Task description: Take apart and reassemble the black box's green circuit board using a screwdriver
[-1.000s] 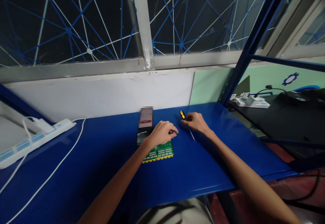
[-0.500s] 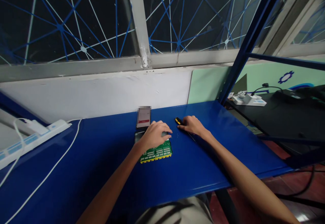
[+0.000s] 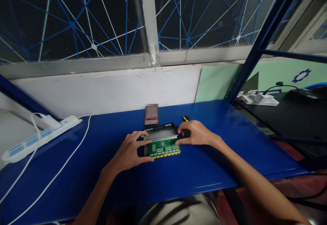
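A green circuit board (image 3: 167, 146) with white connectors and a yellow front edge lies on the blue table. Directly behind it is a dark rectangular panel (image 3: 163, 131) with a pale strip along its near side. My left hand (image 3: 130, 150) is open at their left side, thumb by the board's front left corner and fingers over the left edge. On the right, my right hand (image 3: 198, 133) is open and curved, its fingertips by the right edges of board and panel. Contact is hard to judge. Beyond that hand lies a black and yellow tool handle (image 3: 185, 118), partly hidden.
A phone-like device (image 3: 151, 115) with a blurred screen stands behind the panel near the wall. At left, a white power strip (image 3: 43, 138) trails a white cable (image 3: 66, 153) across the table (image 3: 107, 124). A blue frame post (image 3: 252, 54) rises at right.
My right hand has let go of the black and yellow tool and moved to the board's right side. My left hand has shifted from above the board to its left edge, uncovering it.
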`<act>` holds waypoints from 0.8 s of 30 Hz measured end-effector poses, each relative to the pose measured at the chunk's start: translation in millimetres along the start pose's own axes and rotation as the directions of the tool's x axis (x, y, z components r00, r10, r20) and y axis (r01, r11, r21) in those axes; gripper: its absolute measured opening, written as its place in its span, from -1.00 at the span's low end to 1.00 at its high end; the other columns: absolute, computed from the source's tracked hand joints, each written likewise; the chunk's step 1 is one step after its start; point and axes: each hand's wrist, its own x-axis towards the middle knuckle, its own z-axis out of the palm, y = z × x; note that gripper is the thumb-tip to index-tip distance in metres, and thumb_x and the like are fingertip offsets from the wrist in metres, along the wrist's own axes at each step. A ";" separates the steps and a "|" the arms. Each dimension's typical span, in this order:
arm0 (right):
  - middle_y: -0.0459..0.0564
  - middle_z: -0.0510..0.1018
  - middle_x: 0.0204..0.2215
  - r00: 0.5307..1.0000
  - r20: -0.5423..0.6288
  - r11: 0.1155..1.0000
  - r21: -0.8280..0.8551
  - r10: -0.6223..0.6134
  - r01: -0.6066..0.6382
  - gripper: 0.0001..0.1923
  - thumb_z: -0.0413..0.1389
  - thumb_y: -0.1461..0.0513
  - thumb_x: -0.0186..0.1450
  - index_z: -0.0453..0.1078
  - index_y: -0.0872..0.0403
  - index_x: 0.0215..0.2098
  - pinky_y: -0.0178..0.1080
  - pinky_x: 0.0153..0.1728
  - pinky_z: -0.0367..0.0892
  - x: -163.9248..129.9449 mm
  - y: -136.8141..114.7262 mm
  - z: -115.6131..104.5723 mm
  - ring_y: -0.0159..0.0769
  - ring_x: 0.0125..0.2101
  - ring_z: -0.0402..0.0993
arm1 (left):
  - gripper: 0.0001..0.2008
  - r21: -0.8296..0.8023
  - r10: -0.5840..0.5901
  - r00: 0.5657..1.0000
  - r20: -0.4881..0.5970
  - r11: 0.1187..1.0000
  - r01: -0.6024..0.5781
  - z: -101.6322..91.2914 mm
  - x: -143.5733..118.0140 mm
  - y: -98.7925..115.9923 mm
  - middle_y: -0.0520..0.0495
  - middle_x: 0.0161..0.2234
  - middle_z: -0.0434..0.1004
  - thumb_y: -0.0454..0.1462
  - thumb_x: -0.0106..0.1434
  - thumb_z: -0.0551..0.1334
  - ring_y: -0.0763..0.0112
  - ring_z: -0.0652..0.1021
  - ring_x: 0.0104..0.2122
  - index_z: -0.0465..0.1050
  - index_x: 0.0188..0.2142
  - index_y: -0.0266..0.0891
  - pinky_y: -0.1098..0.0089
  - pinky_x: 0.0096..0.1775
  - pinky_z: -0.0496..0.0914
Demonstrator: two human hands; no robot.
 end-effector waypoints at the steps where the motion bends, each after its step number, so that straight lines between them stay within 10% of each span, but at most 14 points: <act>1: -0.03 0.56 -0.41 0.999 0.033 0.999 -0.022 -0.034 0.035 -0.48 0.20 -0.18 0.12 0.48 0.09 -0.28 -0.33 -0.47 0.09 -0.2 -5.3 4.0 -0.31 -0.45 0.45 | -0.50 0.003 0.001 1.000 -0.013 1.000 -0.001 2.1 -0.7 -1.1 -0.13 0.07 0.35 0.04 0.05 0.38 0.03 0.37 0.02 0.51 -0.03 -0.03 0.04 0.00 0.27; 14: -0.01 0.49 -0.27 0.994 0.091 0.978 -0.195 -0.052 0.069 -0.34 0.29 -0.18 -0.05 0.40 0.09 -0.17 -0.32 -0.52 -0.02 -0.5 -11.8 22.4 -0.30 -0.45 0.38 | -0.55 -0.048 -0.006 0.999 -0.045 0.999 0.004 3.2 5.5 3.2 -0.13 0.08 0.28 -0.06 -0.06 0.43 -0.02 0.34 0.04 0.51 -0.16 -0.12 0.04 -0.01 0.25; 24: -0.06 0.46 -0.24 0.973 -0.222 0.997 0.003 -0.068 0.071 -0.46 0.25 0.02 0.11 0.24 0.07 -0.05 -0.29 -0.40 0.23 6.1 -11.1 -5.0 -0.38 -0.45 0.38 | -0.44 -0.420 -0.161 0.978 -0.135 0.903 0.091 -29.6 26.3 8.9 -0.01 -0.25 0.53 -0.15 0.05 0.38 0.25 0.52 -0.24 0.27 0.02 -0.16 0.26 -0.15 0.37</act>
